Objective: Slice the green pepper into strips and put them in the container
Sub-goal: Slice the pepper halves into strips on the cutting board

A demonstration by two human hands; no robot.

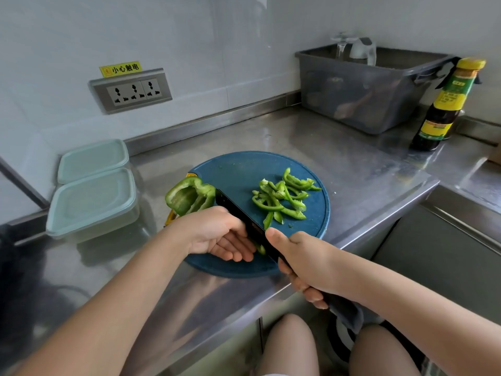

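Observation:
A round blue cutting board (238, 166) lies on the steel counter. A large piece of green pepper (189, 196) sits at the board's left edge, just beyond my left hand (219, 234). That hand rests on the board with fairly straight fingers against the side of a dark knife blade (235, 213); a small bit of pepper (260, 249) shows at its fingertips. My right hand (306, 261) grips the knife handle, blade edge down on the board. A pile of cut pepper strips (284, 198) lies on the board's right half. Two pale lidded containers (92, 204) stand to the left.
A grey plastic tub (366, 88) with glassware stands at the back right, next to a dark sauce bottle (444, 104) with a yellow cap. A wall socket (130, 90) is at the back left. The counter edge runs diagonally below the board, with a lower steel surface to the right.

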